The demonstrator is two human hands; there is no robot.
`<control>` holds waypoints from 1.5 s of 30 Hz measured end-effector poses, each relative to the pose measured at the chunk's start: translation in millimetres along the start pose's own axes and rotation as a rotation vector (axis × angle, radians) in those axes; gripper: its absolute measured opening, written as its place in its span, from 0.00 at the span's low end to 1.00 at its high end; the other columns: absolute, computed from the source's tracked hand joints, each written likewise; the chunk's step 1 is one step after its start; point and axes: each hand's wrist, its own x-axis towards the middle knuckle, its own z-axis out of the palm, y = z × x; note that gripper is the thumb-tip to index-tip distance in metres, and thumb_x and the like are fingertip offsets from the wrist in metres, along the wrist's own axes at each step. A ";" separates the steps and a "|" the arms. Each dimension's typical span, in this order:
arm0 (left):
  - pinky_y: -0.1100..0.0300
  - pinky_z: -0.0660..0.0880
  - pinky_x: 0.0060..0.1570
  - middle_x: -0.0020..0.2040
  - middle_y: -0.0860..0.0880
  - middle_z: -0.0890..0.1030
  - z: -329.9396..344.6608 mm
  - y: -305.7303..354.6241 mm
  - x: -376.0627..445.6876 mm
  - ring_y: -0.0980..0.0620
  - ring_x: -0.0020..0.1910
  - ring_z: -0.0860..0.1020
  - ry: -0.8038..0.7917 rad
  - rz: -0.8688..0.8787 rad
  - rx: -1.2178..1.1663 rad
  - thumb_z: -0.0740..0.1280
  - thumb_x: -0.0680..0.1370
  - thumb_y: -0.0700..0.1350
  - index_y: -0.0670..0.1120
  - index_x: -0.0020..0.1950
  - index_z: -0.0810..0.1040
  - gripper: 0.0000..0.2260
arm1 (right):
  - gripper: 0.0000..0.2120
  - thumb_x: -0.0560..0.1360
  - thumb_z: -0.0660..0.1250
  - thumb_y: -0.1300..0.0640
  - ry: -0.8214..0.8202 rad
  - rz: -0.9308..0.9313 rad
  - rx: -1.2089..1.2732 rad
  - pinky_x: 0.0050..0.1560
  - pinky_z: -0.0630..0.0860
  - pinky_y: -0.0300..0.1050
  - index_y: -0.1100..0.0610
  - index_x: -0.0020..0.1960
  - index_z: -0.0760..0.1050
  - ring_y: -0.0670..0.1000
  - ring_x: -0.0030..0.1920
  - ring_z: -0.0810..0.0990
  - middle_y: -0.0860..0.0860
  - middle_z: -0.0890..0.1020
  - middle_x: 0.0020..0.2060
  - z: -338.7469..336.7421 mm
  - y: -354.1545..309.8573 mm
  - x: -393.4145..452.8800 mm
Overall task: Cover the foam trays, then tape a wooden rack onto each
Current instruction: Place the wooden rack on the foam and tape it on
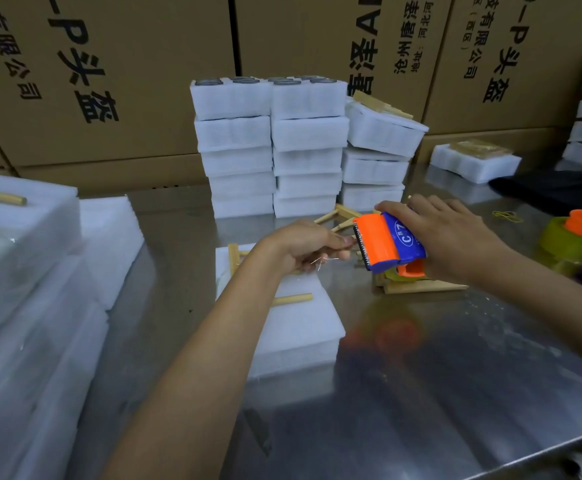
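Left edge of the steel bench [455,393]: loose foam sheets [22,289] piled up. Bench centre: covered foam tray [300,327] with a wooden rack [237,261] lying on top. Left hand [303,247] above the tray's far end, fingers curled, pinching the tape end at the blade. Right hand [452,237] grips the orange-and-blue tape dispenser [388,242], held just right of the tray over more wooden racks [421,287]. Back edge: stacked foam trays [275,147]. Right edge: a second tape roll [573,240].
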 end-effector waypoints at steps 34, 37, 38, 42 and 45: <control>0.66 0.62 0.24 0.34 0.52 0.84 -7.4 -8.2 0.1 0.60 0.24 0.71 -0.112 0.021 -0.058 0.68 0.80 0.44 0.46 0.50 0.82 0.04 | 0.53 0.61 0.81 0.50 -0.167 0.012 0.219 0.52 0.67 0.49 0.38 0.73 0.50 0.51 0.59 0.70 0.47 0.72 0.60 -2.0 7.5 10.4; 0.66 0.63 0.25 0.36 0.50 0.85 -6.5 -7.4 0.2 0.59 0.25 0.71 -0.099 0.017 -0.038 0.69 0.79 0.44 0.47 0.50 0.83 0.04 | 0.54 0.61 0.80 0.44 -0.155 -0.031 0.040 0.59 0.70 0.51 0.40 0.74 0.48 0.51 0.61 0.70 0.47 0.71 0.61 -7.2 3.7 12.3; 0.66 0.63 0.25 0.36 0.49 0.85 -6.0 -7.9 0.7 0.59 0.25 0.72 -0.091 0.020 -0.043 0.69 0.78 0.43 0.47 0.50 0.82 0.03 | 0.54 0.61 0.80 0.42 -0.159 -0.042 -0.020 0.60 0.70 0.51 0.41 0.75 0.47 0.51 0.62 0.70 0.47 0.71 0.62 -9.8 3.1 13.4; 0.66 0.64 0.24 0.38 0.46 0.86 -6.8 -10.9 1.0 0.58 0.26 0.76 -0.087 0.049 -0.048 0.68 0.77 0.38 0.45 0.47 0.77 0.03 | 0.51 0.66 0.75 0.41 -0.220 -0.062 -0.209 0.63 0.69 0.50 0.42 0.76 0.43 0.52 0.64 0.69 0.49 0.69 0.64 -19.7 -1.5 17.1; 0.66 0.64 0.24 0.39 0.46 0.87 -6.6 -11.5 0.4 0.58 0.27 0.77 -0.092 0.054 -0.004 0.68 0.77 0.36 0.47 0.49 0.74 0.06 | 0.47 0.69 0.72 0.43 -0.290 -0.062 -0.305 0.64 0.67 0.50 0.44 0.76 0.43 0.54 0.66 0.69 0.51 0.68 0.67 -25.0 -12.9 16.5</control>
